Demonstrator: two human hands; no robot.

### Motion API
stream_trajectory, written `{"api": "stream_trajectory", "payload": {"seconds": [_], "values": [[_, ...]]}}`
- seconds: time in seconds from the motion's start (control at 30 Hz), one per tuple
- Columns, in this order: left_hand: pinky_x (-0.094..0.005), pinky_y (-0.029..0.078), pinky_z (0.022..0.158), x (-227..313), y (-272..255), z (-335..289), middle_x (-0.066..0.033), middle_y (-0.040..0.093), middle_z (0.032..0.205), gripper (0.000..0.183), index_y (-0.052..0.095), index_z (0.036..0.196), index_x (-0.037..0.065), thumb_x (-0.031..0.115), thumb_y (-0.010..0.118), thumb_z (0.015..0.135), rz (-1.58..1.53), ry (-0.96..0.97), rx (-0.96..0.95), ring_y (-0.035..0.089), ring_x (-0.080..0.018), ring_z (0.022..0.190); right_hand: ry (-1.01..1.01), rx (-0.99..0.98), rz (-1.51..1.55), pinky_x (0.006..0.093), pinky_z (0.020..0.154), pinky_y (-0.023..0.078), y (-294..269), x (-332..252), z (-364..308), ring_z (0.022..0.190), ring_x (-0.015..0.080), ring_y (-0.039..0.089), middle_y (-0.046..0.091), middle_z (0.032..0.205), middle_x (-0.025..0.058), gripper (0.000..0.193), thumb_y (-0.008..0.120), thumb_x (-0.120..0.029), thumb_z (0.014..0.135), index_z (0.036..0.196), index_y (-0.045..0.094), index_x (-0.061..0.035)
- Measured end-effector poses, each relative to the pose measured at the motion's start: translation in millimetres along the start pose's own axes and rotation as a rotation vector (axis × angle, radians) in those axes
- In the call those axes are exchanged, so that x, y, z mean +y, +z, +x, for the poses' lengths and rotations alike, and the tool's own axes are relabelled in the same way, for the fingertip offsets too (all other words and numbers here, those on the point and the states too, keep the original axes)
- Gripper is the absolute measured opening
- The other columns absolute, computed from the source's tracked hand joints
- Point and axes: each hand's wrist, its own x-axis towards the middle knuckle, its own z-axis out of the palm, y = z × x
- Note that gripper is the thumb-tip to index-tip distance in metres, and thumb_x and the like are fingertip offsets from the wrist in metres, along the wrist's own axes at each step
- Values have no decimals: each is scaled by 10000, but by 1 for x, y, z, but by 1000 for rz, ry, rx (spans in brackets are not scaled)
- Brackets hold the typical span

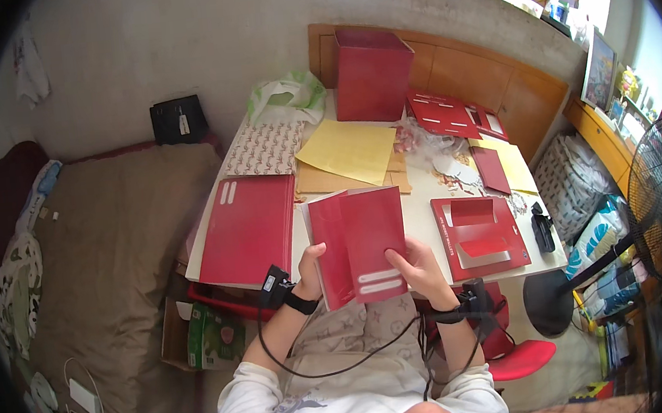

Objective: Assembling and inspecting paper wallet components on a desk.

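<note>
Your left hand (pixel 311 272) pinches the left edge of the red card (pixel 373 234), thumb at its border, the other fingers hidden behind. Your right hand (pixel 425 273) grips the right panel, thumb on the front above two pale strips (pixel 380 277). The card is up at the counter's (pixel 417 210) near edge, around its middle; whether it is one folded piece or two overlapping, you can't tell.

Expect it to be light and fairly stiff, yet apt to crease if you squeeze across a panel. Its sheen suggests a smooth face that may slide under your thumbs, so take it by the outer edges, with fingers spread behind for backing, and keep pressure off the strips.

Farther out, a larger red panel (pixel 249 226) lies on the counter's left side, a red cutout card (pixel 477 232) on its right, a yellow sheet (pixel 345 149) toward its back, and a tall red box (pixel 370 75) at its back edge.
</note>
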Motion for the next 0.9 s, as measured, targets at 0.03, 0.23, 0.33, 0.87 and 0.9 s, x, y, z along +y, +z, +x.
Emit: {"api": "stream_trajectory", "payload": {"seconds": [0.03, 0.23, 0.33, 0.87, 0.9], "values": [[-367, 427, 909, 2, 0, 0, -143, 543, 1147, 563, 419, 1231, 0, 323, 450, 772, -37, -58, 38, 543, -240, 1043, 42, 37, 93, 206, 690, 449, -1, 3, 1, 802, 87, 565, 621, 898, 82, 326, 609, -91, 836, 1123, 527, 39], [-261, 466, 787, -4, 6, 4, -55, 612, 990, 336, 514, 1100, -18, 56, 639, 798, 304, 130, 4, 580, -114, 885, 0, 166, -331, 197, 580, 408, -6, -22, 6, 675, 35, 501, 615, 786, 14, 190, 556, -20, 849, 1029, 566, 42], [-264, 455, 812, -10, 2, 6, -59, 604, 1010, 322, 520, 1096, -4, 64, 640, 805, 362, 149, 37, 571, -118, 916, -144, 298, -515, 213, 505, 392, -5, -35, 9, 592, 34, 485, 614, 700, 55, 148, 560, -37, 847, 977, 562, 34], [-245, 414, 860, -1, -6, 6, -69, 586, 1075, 447, 534, 1151, -30, 350, 506, 916, 438, 297, -139, 521, -106, 1002, 17, 141, 213, 231, 819, 433, 2, -19, 3, 926, 97, 549, 596, 1062, 69, 278, 522, -22, 879, 1146, 509, 52], [-235, 449, 788, -7, -10, 9, -50, 586, 1033, 364, 547, 1121, -27, 267, 544, 906, 440, 251, -162, 541, -82, 915, 23, 125, 217, 221, 799, 442, 11, -13, 4, 907, 92, 549, 596, 1042, 67, 260, 510, -17, 884, 1133, 508, 57]]}}
